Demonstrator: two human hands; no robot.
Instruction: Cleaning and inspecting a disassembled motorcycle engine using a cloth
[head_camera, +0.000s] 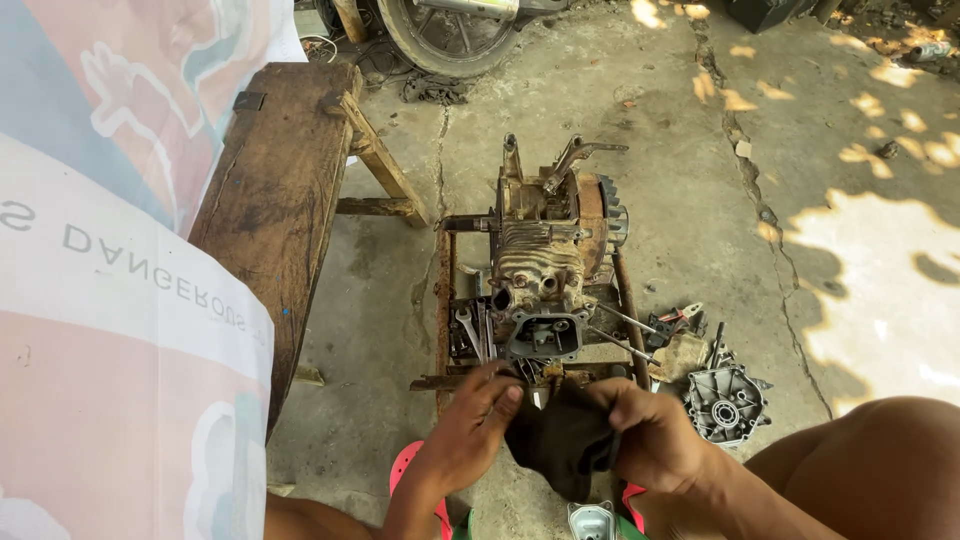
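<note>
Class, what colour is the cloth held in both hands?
Black cloth, in the head view.

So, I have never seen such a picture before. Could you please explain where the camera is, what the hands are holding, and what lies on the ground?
The camera sits on the person's head and looks down, so you see their own two bare hands. The left hand and the right hand both grip a dark cloth between them. Just beyond it, a small rusty engine stands on a metal frame on the cracked concrete floor. Wrenches lie on the frame, and a grey engine cover lies on the floor to the right. A worn wooden bench stands on the left, and a wheel shows at the top.
</note>
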